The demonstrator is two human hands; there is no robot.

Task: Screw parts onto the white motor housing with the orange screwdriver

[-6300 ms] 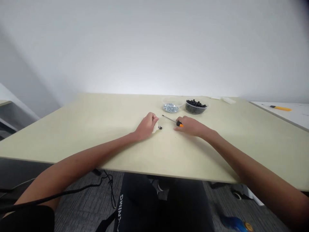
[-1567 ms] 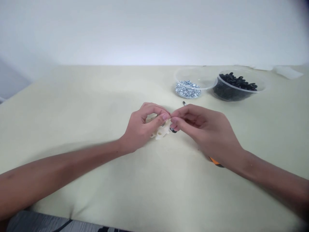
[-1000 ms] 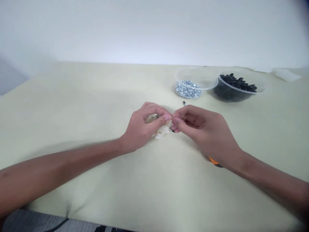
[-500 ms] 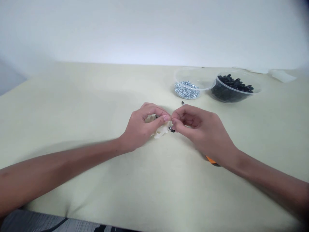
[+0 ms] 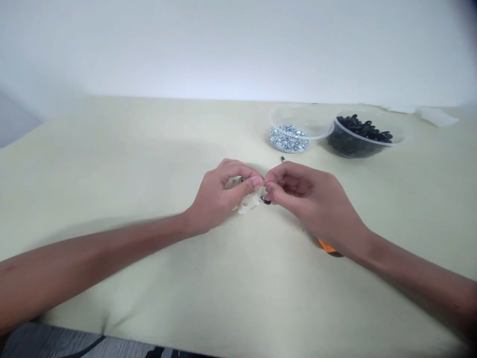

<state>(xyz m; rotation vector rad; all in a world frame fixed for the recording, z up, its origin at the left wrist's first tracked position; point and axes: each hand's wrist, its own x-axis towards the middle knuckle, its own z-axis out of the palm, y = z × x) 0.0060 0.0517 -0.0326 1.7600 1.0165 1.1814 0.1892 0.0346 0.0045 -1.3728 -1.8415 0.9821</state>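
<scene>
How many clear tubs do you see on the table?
2. One tub, with small silvery pieces, stands beyond the right hand; the other tub, with black pieces, stands to its right. No sign of another hidden one.

Pale holed part [image 5: 254, 199], black piece [image 5: 266, 200] at right edge.

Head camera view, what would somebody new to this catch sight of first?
Probably the two hands, left hand and right hand, with fingertips close together over a pale piece near the middle of the table. Next, likely the clear tub of black pieces toward the back right, beside another holding shiny silver bits. An orange handle also stands out, peeking from beneath the right hand.
</scene>
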